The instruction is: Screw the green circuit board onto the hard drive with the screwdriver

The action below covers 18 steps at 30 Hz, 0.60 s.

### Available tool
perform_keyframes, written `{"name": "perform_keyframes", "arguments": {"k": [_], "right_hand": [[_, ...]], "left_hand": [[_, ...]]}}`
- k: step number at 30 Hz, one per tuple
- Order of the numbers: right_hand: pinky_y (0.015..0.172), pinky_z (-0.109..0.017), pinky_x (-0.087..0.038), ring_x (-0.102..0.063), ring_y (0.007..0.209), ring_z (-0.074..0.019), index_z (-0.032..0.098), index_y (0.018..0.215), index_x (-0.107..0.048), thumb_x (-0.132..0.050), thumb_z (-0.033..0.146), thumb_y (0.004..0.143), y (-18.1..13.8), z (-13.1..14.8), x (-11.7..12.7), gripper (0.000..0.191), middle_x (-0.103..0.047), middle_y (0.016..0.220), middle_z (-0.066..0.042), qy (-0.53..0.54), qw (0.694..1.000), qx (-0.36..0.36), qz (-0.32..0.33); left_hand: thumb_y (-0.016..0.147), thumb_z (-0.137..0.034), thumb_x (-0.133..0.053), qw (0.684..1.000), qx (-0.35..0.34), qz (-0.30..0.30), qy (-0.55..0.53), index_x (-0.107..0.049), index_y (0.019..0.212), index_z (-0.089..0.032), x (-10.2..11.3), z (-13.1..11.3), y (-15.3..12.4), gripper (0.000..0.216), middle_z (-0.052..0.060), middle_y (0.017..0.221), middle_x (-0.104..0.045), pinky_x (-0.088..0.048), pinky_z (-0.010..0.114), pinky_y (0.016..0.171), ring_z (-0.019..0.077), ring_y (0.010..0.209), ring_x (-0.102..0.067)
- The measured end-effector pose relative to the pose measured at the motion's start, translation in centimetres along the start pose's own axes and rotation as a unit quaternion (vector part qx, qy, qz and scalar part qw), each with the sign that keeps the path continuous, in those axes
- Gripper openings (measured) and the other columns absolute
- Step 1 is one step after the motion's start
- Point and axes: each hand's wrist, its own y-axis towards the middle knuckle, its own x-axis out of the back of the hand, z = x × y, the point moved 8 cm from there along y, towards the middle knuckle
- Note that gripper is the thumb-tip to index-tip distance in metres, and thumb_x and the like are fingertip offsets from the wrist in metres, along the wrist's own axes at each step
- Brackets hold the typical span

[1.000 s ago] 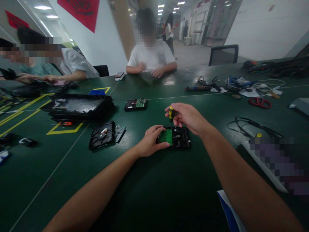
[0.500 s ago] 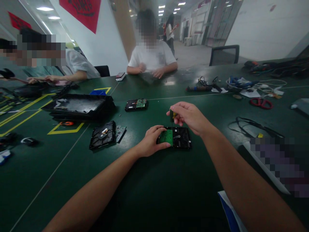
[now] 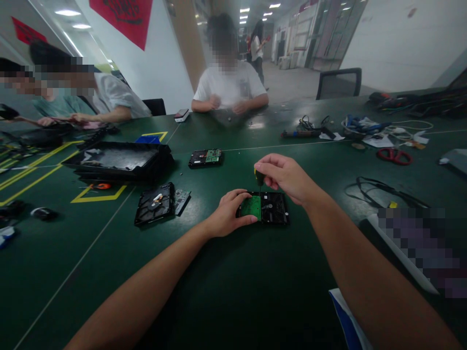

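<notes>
Left hand [image 3: 229,214] holds black hard drive [image 3: 275,209] flat on desk [image 3: 226,291] – thumb and fingers spread around its left end, over the green circuit board [image 3: 251,208]. Right hand [image 3: 280,174] pinches yellow-black screwdriver [image 3: 259,178], roughly upright, shaft down at board's far right corner – tip contact too small to tell. Second drive [image 3: 153,206] and loose board [image 3: 182,200] lie off left.

The left grip [image 3: 228,214] covers the left end of the hard drive [image 3: 275,209]; the right grip [image 3: 279,172] hides part of the screwdriver [image 3: 259,178], whose tip is too small to make out. Pixelation masks an object [image 3: 412,248] at far right, and the bottom edge cuts off a blue-and-white item [image 3: 343,318].
</notes>
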Motion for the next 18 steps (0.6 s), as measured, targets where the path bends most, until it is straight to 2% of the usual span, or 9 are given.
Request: {"name": "perform_keyframes", "arguments": {"k": [4, 6, 11, 14, 18], "right_hand": [[0.041, -0.020, -0.038, -0.054, 0.053, -0.0078, 0.020, 0.089, -0.063, -0.078, 0.040, 0.087, 0.0, -0.4, 0.2, 0.025, -0.073, 0.088, -0.004, 0.016, 1.000, -0.017, -0.007], [0.041, -0.020, -0.038, -0.055, 0.054, -0.0077, 0.020, 0.091, -0.063, -0.077, 0.042, 0.088, 0.0, -0.3, -0.1, 0.026, -0.075, 0.094, -0.005, 0.027, 0.999, -0.022, 0.005], [0.042, -0.020, -0.040, -0.056, 0.055, -0.0075, 0.019, 0.097, -0.071, -0.068, 0.051, 0.095, -0.1, -0.2, -1.0, 0.031, -0.072, 0.096, -0.007, 0.027, 0.999, -0.025, 0.038], [0.042, -0.021, -0.039, -0.055, 0.055, -0.0080, 0.021, 0.105, -0.075, -0.064, 0.047, 0.098, 0.0, -0.3, -0.9, 0.029, -0.071, 0.095, -0.006, 0.024, 0.999, -0.021, 0.034], [0.041, -0.020, -0.034, -0.050, 0.054, -0.0079, 0.021, 0.098, -0.075, -0.069, 0.042, 0.094, 0.1, -0.1, -0.2, 0.022, -0.065, 0.079, -0.002, 0.004, 1.000, 0.001, 0.013]], "left_hand": [[0.090, -0.057, -0.073, 1.000, 0.001, -0.002, -0.004, -0.052, 0.144, -0.027, 0.1, -0.1, 0.0, 0.065, 0.015, 0.152, -0.050, -0.039, 0.059, 0.120, 0.0366, 0.144, -0.046], [0.091, -0.057, -0.073, 1.000, 0.001, 0.001, -0.005, -0.052, 0.144, -0.026, 0.1, -0.1, 0.0, 0.065, 0.015, 0.152, -0.050, -0.039, 0.058, 0.120, 0.0364, 0.144, -0.046], [0.091, -0.056, -0.073, 1.000, 0.002, 0.003, 0.002, -0.051, 0.144, -0.025, 0.0, 0.0, 0.1, 0.065, 0.016, 0.152, -0.049, -0.038, 0.057, 0.121, 0.0354, 0.144, -0.045], [0.090, -0.057, -0.073, 1.000, 0.000, 0.001, 0.002, -0.051, 0.144, -0.026, -0.1, 0.0, 0.1, 0.065, 0.016, 0.152, -0.049, -0.038, 0.058, 0.121, 0.0356, 0.145, -0.045], [0.090, -0.057, -0.073, 1.000, 0.002, -0.002, -0.005, -0.051, 0.144, -0.026, 0.0, 0.0, 0.0, 0.065, 0.016, 0.153, -0.050, -0.038, 0.058, 0.121, 0.0362, 0.145, -0.045]]}}
